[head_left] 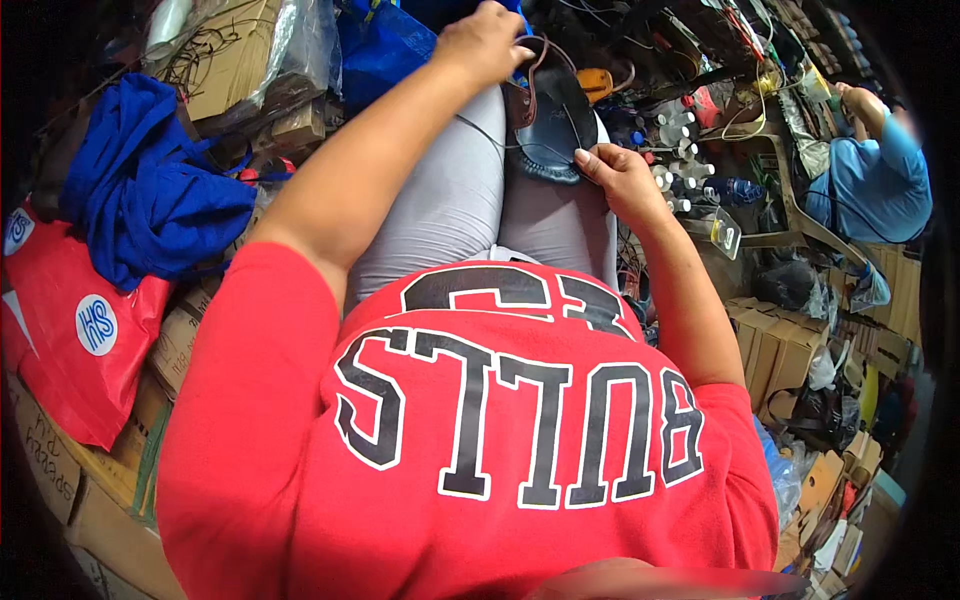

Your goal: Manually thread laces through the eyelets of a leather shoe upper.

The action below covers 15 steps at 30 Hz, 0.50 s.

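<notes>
A dark shoe (pixel 548 140) with a gathered, stitched-looking toe rests on my grey-trousered thighs, its toe toward me. Brown leather (pixel 521 104) and a thin brown loop show at its far left side. My right hand (pixel 622 182) pinches the right edge of the toe between thumb and fingers. A thin dark thread (pixel 482 132) crosses my left thigh to the shoe. Beyond the shoe's far end, my left hand (pixel 482 46) is raised with fingers drawn together; what they hold, if anything, is too small to make out.
Several small bottles (pixel 676 133) stand right of my knees. Another person in a blue shirt (pixel 868 185) sits at the far right. Blue cloth (pixel 140 180) and a red bag (pixel 85 325) lie at my left, near cardboard boxes (pixel 120 515). A tan leather piece (pixel 596 84) lies past the shoe.
</notes>
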Motion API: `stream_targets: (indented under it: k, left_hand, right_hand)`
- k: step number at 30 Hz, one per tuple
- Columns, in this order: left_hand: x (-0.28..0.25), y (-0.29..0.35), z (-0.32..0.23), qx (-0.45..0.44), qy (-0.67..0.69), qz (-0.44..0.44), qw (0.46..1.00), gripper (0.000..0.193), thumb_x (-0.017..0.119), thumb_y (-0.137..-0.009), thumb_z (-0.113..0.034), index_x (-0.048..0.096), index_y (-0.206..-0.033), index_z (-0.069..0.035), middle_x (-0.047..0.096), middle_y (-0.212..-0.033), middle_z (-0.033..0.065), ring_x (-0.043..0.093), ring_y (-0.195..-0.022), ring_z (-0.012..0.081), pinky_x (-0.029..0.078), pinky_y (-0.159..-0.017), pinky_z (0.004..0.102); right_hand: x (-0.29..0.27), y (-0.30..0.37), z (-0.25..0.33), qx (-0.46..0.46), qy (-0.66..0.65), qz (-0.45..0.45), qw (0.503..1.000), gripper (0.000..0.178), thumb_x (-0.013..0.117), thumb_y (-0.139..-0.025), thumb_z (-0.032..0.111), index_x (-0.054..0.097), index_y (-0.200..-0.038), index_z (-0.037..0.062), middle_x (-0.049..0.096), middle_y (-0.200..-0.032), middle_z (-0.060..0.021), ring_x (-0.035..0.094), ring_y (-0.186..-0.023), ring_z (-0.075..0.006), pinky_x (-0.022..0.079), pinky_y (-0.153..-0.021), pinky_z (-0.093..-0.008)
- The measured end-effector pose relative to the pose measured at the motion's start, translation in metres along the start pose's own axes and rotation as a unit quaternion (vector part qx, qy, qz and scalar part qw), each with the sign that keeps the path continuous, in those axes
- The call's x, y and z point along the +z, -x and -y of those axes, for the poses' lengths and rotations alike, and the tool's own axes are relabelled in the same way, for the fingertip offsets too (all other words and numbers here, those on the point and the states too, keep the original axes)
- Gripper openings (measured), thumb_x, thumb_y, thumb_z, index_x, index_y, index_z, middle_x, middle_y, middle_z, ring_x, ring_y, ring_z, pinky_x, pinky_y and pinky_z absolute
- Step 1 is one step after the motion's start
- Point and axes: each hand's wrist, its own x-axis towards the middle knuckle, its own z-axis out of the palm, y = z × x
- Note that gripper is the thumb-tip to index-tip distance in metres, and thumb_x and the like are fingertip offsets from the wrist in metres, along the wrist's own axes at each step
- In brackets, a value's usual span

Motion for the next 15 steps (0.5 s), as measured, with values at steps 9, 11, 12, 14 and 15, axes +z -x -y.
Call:
stream_targets:
  k: [9,11,12,14,15]
  left_hand:
    - [-0.039,0.096,-0.091,0.126,0.139,0.169,0.968,0.025,0.071,-0.072,-0.029,0.062,-0.08,-0.006,0.06,-0.08,0.0091,0.06,-0.074,0.0288,0.048,-0.066,0.0374]
    - [-0.038,0.098,-0.091,0.119,0.14,0.145,0.972,0.023,0.071,-0.073,-0.028,0.062,-0.078,-0.007,0.059,-0.077,0.0085,0.059,-0.071,0.0281,0.048,-0.065,0.0369]
    - [-0.038,0.099,-0.09,0.118,0.138,0.146,0.973,0.023,0.071,-0.073,-0.028,0.062,-0.078,-0.007,0.059,-0.077,0.0085,0.059,-0.071,0.0281,0.048,-0.065,0.0369]
    - [-0.038,0.101,-0.089,0.121,0.122,0.145,0.974,0.023,0.071,-0.073,-0.028,0.061,-0.077,-0.008,0.058,-0.074,0.0077,0.059,-0.07,0.0269,0.048,-0.064,0.0363]
    - [-0.038,0.101,-0.09,0.122,0.122,0.147,0.974,0.023,0.071,-0.073,-0.028,0.061,-0.077,-0.008,0.058,-0.074,0.0077,0.059,-0.07,0.0269,0.048,-0.064,0.0363]
  right_hand:
    - [-0.011,-0.002,0.012,-0.027,0.052,0.038,0.998,0.026,0.065,-0.086,0.025,0.064,-0.083,-0.0002,0.054,-0.062,0.0018,0.043,-0.053,-0.0045,0.035,-0.046,-0.0245]
    - [-0.008,0.007,0.01,-0.049,0.023,-0.011,0.998,0.026,0.066,-0.085,0.024,0.063,-0.08,-0.0009,0.054,-0.061,0.0021,0.043,-0.053,-0.0043,0.035,-0.046,-0.0243]
    - [-0.007,0.01,0.01,-0.06,-0.018,-0.04,0.997,0.027,0.066,-0.085,0.024,0.061,-0.078,-0.001,0.054,-0.061,0.0022,0.044,-0.054,-0.0042,0.036,-0.047,-0.0237]
    - [-0.011,0.017,0.016,-0.061,-0.065,-0.058,0.994,0.03,0.066,-0.085,0.027,0.06,-0.074,0.0001,0.055,-0.062,0.0007,0.047,-0.056,-0.0048,0.038,-0.049,-0.0234]
    - [-0.013,0.019,0.018,-0.06,-0.066,-0.059,0.994,0.03,0.066,-0.085,0.027,0.06,-0.074,0.0001,0.055,-0.062,0.0007,0.047,-0.056,-0.0048,0.038,-0.049,-0.0234]
